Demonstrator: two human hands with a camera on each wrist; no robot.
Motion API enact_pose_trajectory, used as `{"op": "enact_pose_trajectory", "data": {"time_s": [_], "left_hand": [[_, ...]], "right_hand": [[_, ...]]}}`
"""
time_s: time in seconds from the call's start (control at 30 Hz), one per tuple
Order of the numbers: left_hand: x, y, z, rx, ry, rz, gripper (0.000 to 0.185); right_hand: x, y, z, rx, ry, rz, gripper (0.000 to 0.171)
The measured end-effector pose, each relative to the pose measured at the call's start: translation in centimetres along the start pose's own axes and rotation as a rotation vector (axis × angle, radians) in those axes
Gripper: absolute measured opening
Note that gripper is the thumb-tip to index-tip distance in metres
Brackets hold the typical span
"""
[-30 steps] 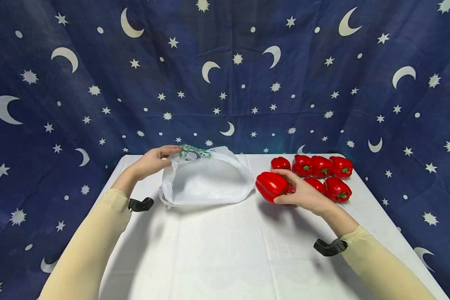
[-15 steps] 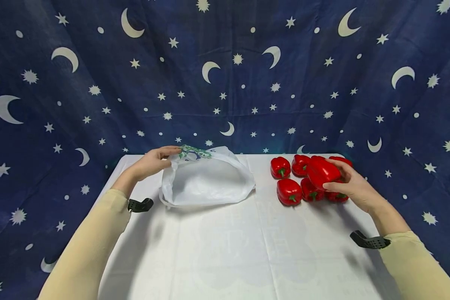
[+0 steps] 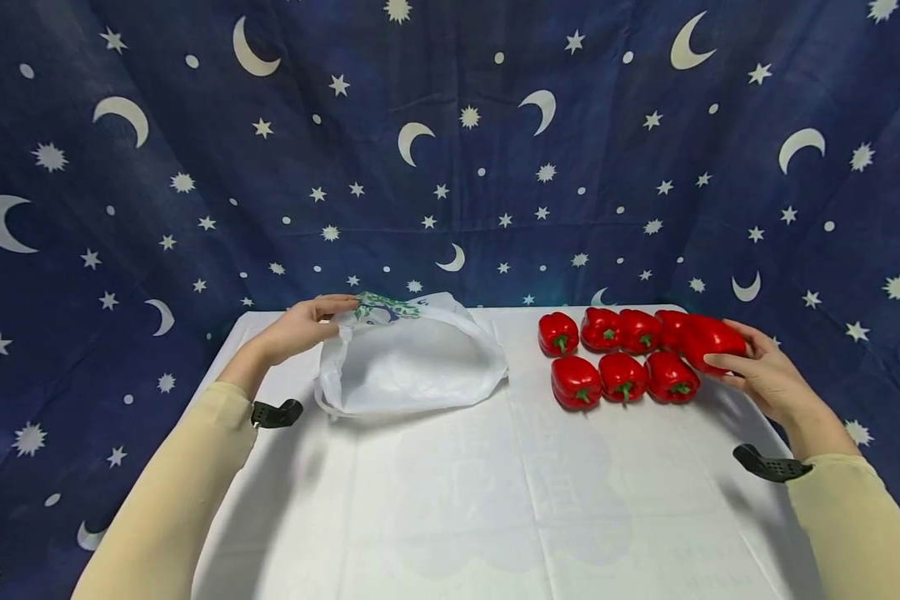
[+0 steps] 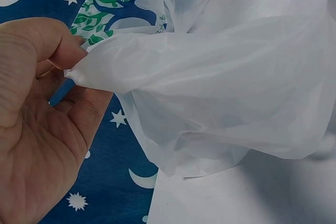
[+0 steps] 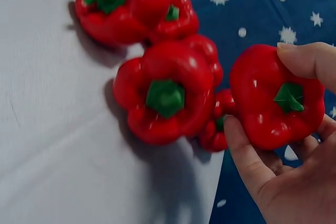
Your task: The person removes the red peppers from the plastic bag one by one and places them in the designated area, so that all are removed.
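Observation:
My left hand (image 3: 300, 329) pinches the rim of a white plastic bag (image 3: 412, 400) at its left corner; the bag lies with its mouth gaping toward me. In the left wrist view, thumb and fingertips nip the thin film beside a printed green-leaved tree. At the right end of the table, my right hand (image 3: 776, 379) holds a red bell pepper (image 3: 708, 340), thumb on one side and fingers on the other. The right wrist view shows this pepper (image 5: 262, 103) with its green stem toward the camera, close to other peppers.
Several more red bell peppers (image 3: 622, 377) stand in two rows on the white-covered table (image 3: 450, 500), right of the bag. Behind the table hangs a dark blue cloth (image 3: 450, 167) with moons and stars. Black wrist cameras (image 3: 772, 464) sit below each hand.
My right hand has carried the bell pepper from beside the bag, over the rows, to their right end. My left hand stays on the bag rim. The view has shifted very slightly.

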State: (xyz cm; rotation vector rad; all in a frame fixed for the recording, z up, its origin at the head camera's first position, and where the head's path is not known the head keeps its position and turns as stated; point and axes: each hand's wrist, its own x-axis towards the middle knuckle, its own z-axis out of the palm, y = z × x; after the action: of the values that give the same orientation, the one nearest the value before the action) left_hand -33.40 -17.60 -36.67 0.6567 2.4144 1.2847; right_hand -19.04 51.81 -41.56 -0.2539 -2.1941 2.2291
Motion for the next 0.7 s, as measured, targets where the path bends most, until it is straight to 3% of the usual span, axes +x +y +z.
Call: {"op": "enact_pose_trajectory", "data": {"time_s": [0.13,0.37,0.7], "left_hand": [[0.0,0.1,0.1,-0.007,-0.002,-0.003,0.058],[0.1,0.1,0.1,-0.006,-0.006,-0.013,0.057],[0.2,-0.1,0.1,-0.008,-0.004,-0.02,0.057]], "right_hand": [[0.1,0.9,-1.2,-0.038,0.025,0.015,0.076],[0.3,2.5,-2.5,-0.353,0.075,0.033,0.091],[0.2,3.7,-3.5,-0.477,0.073,0.134,0.1]]}}
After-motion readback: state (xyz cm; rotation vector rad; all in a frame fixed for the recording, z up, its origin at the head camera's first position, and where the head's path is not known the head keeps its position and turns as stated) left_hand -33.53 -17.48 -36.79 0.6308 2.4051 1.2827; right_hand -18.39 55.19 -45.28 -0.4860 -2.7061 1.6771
